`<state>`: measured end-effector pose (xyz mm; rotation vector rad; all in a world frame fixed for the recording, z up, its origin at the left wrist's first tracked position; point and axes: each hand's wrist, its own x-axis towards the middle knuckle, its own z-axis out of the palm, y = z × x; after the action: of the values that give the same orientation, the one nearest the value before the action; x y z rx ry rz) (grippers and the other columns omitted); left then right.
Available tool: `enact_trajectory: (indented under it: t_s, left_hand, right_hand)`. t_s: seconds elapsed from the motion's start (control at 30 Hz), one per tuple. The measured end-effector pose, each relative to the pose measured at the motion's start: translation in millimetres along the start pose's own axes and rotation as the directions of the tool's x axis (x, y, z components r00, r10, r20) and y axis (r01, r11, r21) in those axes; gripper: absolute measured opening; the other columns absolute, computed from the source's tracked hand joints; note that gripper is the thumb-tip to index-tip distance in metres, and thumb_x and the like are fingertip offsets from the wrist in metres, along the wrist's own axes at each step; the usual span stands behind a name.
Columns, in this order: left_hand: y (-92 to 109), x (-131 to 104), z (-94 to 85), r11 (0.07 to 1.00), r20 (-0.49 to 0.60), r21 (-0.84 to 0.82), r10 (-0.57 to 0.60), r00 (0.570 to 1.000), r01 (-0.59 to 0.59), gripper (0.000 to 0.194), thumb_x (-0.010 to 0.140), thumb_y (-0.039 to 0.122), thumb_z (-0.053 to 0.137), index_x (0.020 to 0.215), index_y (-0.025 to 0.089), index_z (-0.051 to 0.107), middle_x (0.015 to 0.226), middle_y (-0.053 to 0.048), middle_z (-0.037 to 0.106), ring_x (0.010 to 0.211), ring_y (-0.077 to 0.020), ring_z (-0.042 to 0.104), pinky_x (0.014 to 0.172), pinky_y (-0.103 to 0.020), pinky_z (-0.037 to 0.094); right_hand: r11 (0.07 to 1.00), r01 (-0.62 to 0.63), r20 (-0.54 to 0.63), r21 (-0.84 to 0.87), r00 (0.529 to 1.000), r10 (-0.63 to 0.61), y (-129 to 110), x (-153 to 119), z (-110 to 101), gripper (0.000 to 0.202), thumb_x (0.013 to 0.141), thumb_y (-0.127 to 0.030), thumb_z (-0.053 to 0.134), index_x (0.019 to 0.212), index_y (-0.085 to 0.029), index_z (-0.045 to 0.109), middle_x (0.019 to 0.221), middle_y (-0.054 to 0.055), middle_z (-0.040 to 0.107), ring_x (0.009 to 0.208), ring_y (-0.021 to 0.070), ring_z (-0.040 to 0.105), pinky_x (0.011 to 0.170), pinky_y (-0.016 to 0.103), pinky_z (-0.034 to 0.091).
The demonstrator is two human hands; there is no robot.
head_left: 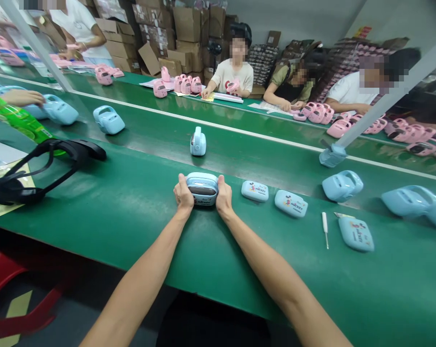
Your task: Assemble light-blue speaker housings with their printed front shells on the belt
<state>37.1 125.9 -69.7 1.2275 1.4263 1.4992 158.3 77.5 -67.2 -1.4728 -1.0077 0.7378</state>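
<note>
One glossy rounded light-blue plastic case (pixel 203 177), clamped between left hand (pixel 184 194) and right hand (pixel 224 195), at the green table (pixel 105 217), three light-blue printed plastic covers (pixel 291 204) to the right, white-handled metal screwdriver (pixel 324 224) among them.

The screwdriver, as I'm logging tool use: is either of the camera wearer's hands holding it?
No, the screwdriver lies on the green table, while the left hand and right hand hold a light-blue case.
</note>
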Motion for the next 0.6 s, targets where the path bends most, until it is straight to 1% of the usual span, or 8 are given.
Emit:
enact_trajectory:
  t_s: [0.03, 0.1, 0.17, 0.3, 0.4, 0.53, 0.57, 0.6]
  left_hand:
    - [0.9, -0.9, 0.3, 1.000, -0.016, -0.013, 0.001, 1.000, -0.001, 0.066, 0.091, 0.073, 0.034, 0.064, 0.023, 0.067, 0.065, -0.007, 0.064, 0.075, -0.0266, 0.063, 0.078, -0.034, 0.048]
    - [2.0, -2.7, 1.1, 0.999, -0.050, -0.046, -0.004, 0.999, 0.002, 0.062, 0.090, 0.072, 0.038, 0.065, 0.024, 0.067, 0.066, -0.007, 0.064, 0.079, -0.0277, 0.063, 0.081, -0.034, 0.047]
    - [2.1, -4.2, 2.1, 0.998, -0.069, -0.066, -0.009, 0.998, 0.005, 0.059, 0.090, 0.071, 0.039, 0.069, 0.024, 0.068, 0.069, -0.008, 0.065, 0.083, -0.0287, 0.063, 0.084, -0.035, 0.047]
    - [0.9, -7.0, 5.3, 0.999, -0.090, -0.046, -0.027, 0.996, 0.023, 0.060, 0.091, 0.069, 0.036, 0.071, 0.024, 0.069, 0.072, -0.009, 0.066, 0.086, -0.0295, 0.063, 0.090, -0.037, 0.045]
    - [-0.5, -8.2, 7.0, 0.997, -0.110, -0.073, -0.031, 0.994, 0.023, 0.057, 0.092, 0.066, 0.038, 0.072, 0.024, 0.070, 0.073, -0.010, 0.066, 0.094, -0.0313, 0.064, 0.095, -0.038, 0.044]
    - [-2.7, -6.4, 5.6, 0.995, -0.109, -0.087, -0.063, 0.992, 0.053, 0.054, 0.091, 0.066, 0.041, 0.077, 0.023, 0.071, 0.083, -0.013, 0.071, 0.107, -0.0325, 0.065, 0.098, -0.037, 0.046]
    - [-2.7, -5.2, 4.7, 0.994, -0.095, -0.083, -0.078, 0.992, 0.071, 0.055, 0.091, 0.067, 0.041, 0.078, 0.023, 0.071, 0.085, -0.013, 0.072, 0.108, -0.0324, 0.066, 0.098, -0.037, 0.047]
    - [-2.0, -4.0, 3.8, 0.991, -0.075, -0.094, -0.101, 0.992, 0.094, 0.055, 0.090, 0.068, 0.042, 0.079, 0.022, 0.071, 0.087, -0.013, 0.073, 0.108, -0.0320, 0.067, 0.096, -0.038, 0.048]
  right_hand:
    - [0.999, -0.037, -0.095, -0.025, 0.995, 0.034, -2.6, 1.1, 7.0, 0.076, 0.093, -0.080, 0.014, 0.067, -0.022, 0.055, 0.067, 0.005, 0.061, 0.078, 0.0251, 0.063, 0.075, 0.037, 0.055]
    - [0.995, -0.080, -0.221, -0.059, 0.973, 0.065, -7.0, 2.5, 17.6, 0.073, 0.094, -0.078, 0.010, 0.059, -0.025, 0.046, 0.059, 0.004, 0.054, 0.070, 0.0240, 0.060, 0.070, 0.037, 0.053]
    - [0.994, -0.092, -0.254, -0.066, 0.964, 0.073, -9.7, 2.6, 22.6, 0.072, 0.096, -0.074, 0.008, 0.059, -0.025, 0.047, 0.061, 0.006, 0.058, 0.072, 0.0253, 0.062, 0.073, 0.038, 0.053]
    - [0.996, -0.091, -0.272, -0.027, 0.959, 0.080, -11.3, 0.6, 22.8, 0.075, 0.097, -0.067, 0.009, 0.071, -0.022, 0.063, 0.083, 0.015, 0.074, 0.090, 0.0306, 0.069, 0.090, 0.042, 0.053]
    - [0.993, -0.115, -0.286, -0.024, 0.953, 0.103, -11.6, 0.8, 22.4, 0.076, 0.099, -0.064, 0.011, 0.081, -0.020, 0.070, 0.095, 0.017, 0.078, 0.101, 0.0325, 0.070, 0.098, 0.044, 0.050]
    - [0.990, -0.129, -0.255, -0.050, 0.961, 0.112, -6.9, 6.8, 21.6, 0.079, 0.097, -0.068, 0.011, 0.080, -0.019, 0.070, 0.091, 0.016, 0.078, 0.098, 0.0323, 0.072, 0.096, 0.044, 0.052]
    - [0.993, -0.109, -0.208, -0.048, 0.973, 0.096, -4.6, 8.4, 20.3, 0.082, 0.096, -0.071, 0.009, 0.081, -0.018, 0.071, 0.089, 0.016, 0.077, 0.097, 0.0319, 0.072, 0.094, 0.044, 0.053]
    - [0.997, -0.073, -0.136, -0.031, 0.988, 0.068, -2.3, 9.4, 18.1, 0.085, 0.095, -0.073, 0.007, 0.085, -0.017, 0.071, 0.089, 0.015, 0.077, 0.098, 0.0313, 0.072, 0.093, 0.043, 0.054]
